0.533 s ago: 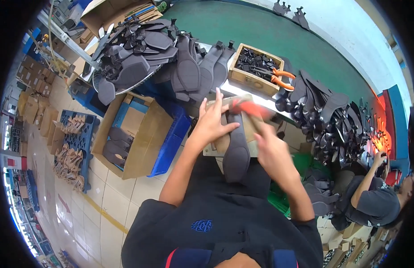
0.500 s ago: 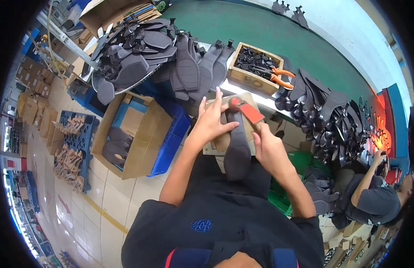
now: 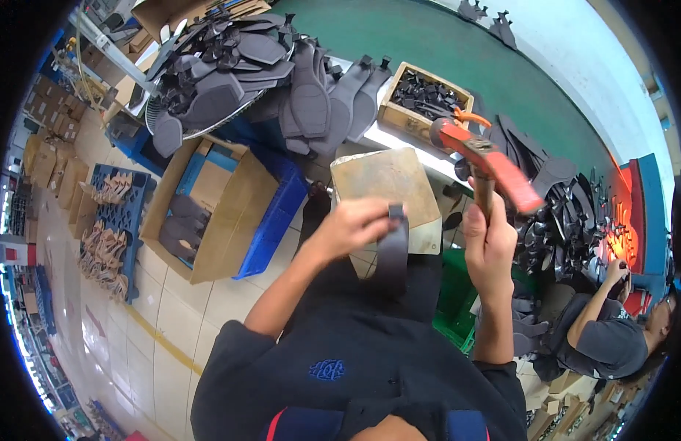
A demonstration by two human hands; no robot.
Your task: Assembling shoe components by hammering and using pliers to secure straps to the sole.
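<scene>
To our left an open cardboard box (image 3: pixel 230 220) stands beside a blue crate (image 3: pixel 278 213). Our left hand (image 3: pixel 351 228) pinches a dark leather strip (image 3: pixel 392 253) against the stone block (image 3: pixel 384 191); our right hand (image 3: pixel 487 246) is clenched round a raised red hammer (image 3: pixel 487 158).

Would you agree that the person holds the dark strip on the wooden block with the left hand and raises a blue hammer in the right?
Not quite: the hammer is red, not blue, as the head view shows. The left hand does hold the dark strip on the wooden block, and the right hand raises the hammer.
</scene>
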